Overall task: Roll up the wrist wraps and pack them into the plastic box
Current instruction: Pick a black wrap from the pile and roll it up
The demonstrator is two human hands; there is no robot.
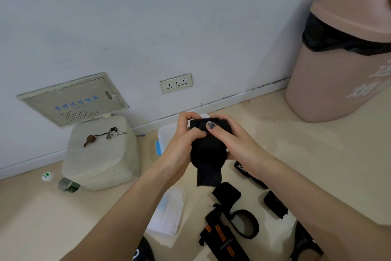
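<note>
Both hands are engaged: the black wrist wrap (pixel 208 150) is held above the plastic box (pixel 167 136), pinched by left hand (pixel 186 133) fingers and right hand (pixel 228 136) thumb, so the roll stays tight; its tail hangs loose.

Both my hands meet in front of me, forearms bare.
My left hand (pixel 184 133) curls its fingers inward; my right hand (pixel 229 137) lays its thumb across the top, other fingers seemingly wrapped behind, both grips closed on the black wrap (pixel 208 155).
</note>
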